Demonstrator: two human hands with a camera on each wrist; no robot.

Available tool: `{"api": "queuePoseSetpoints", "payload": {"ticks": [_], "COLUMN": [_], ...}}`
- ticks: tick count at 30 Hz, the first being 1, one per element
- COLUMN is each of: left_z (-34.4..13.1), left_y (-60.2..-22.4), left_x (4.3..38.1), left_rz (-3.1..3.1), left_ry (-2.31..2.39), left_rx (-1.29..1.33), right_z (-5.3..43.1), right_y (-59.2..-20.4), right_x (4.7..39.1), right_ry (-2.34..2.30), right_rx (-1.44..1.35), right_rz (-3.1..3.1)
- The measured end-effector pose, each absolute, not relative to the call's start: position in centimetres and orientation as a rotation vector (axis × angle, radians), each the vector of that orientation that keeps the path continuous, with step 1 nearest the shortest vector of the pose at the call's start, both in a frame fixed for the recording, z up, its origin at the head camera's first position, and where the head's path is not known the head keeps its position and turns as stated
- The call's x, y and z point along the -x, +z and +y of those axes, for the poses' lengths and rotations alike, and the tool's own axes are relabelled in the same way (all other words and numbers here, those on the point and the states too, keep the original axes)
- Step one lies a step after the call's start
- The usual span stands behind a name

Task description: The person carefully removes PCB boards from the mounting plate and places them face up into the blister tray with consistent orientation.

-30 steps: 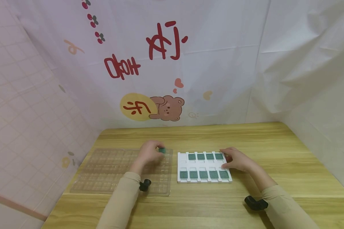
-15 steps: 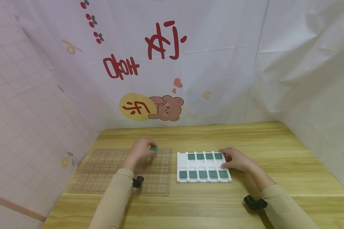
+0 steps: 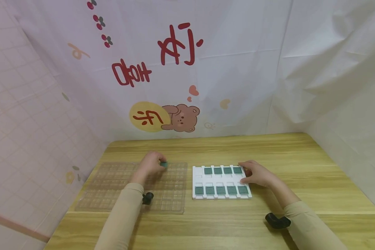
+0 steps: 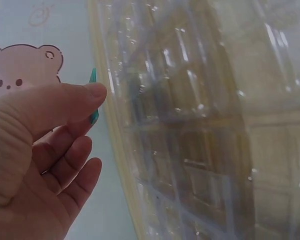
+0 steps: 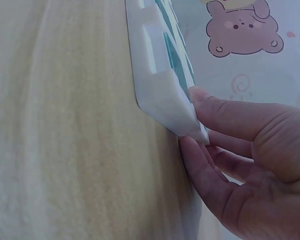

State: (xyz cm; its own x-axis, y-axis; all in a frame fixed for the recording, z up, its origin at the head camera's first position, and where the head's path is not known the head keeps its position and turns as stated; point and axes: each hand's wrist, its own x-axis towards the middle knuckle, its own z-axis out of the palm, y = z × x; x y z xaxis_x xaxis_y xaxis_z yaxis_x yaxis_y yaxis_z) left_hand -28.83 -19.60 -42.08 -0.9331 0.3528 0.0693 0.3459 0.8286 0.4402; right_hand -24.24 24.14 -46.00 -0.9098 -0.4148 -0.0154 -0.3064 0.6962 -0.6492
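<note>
My left hand (image 3: 150, 167) pinches a small green chip (image 3: 164, 164) between thumb and fingers, over the far part of a clear plastic tray. In the left wrist view this chip (image 4: 94, 116) is seen nearly edge-on at the thumb tip, the other fingers loosely curled below. My right hand (image 3: 258, 174) holds the right end of a white tray (image 3: 223, 180). Up close, thumb and fingers pinch the corner of the white tray (image 5: 167, 97). Two rows of square green chips (image 3: 221, 190) sit in its slots; the far-left slot (image 3: 198, 171) holds none.
The clear compartmented tray (image 3: 185, 196) lies left of the white one, a narrow gap between them. Both lie on a wood-grain table (image 3: 218, 225). A printed white curtain (image 3: 243, 86) hangs behind the table's far edge.
My left hand has moved left with the green chip, from the clear tray's far right corner to further along its far side. The right hand has stayed at the white tray.
</note>
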Motion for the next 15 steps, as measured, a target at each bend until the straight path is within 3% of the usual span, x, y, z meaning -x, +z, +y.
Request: {"api": "queuePoseSetpoints", "payload": {"ticks": [15], "left_z": [-20.07], "left_y": [-42.64], "left_x": [29.24], "left_rz": [2.957], "left_ry": [0.657], "left_rx": [-0.562], "right_z": [24.13], "right_y": [-46.10], "right_x": [24.18], "right_ry": [-1.024], "right_rx": [0.582], "right_rz": [2.736]}}
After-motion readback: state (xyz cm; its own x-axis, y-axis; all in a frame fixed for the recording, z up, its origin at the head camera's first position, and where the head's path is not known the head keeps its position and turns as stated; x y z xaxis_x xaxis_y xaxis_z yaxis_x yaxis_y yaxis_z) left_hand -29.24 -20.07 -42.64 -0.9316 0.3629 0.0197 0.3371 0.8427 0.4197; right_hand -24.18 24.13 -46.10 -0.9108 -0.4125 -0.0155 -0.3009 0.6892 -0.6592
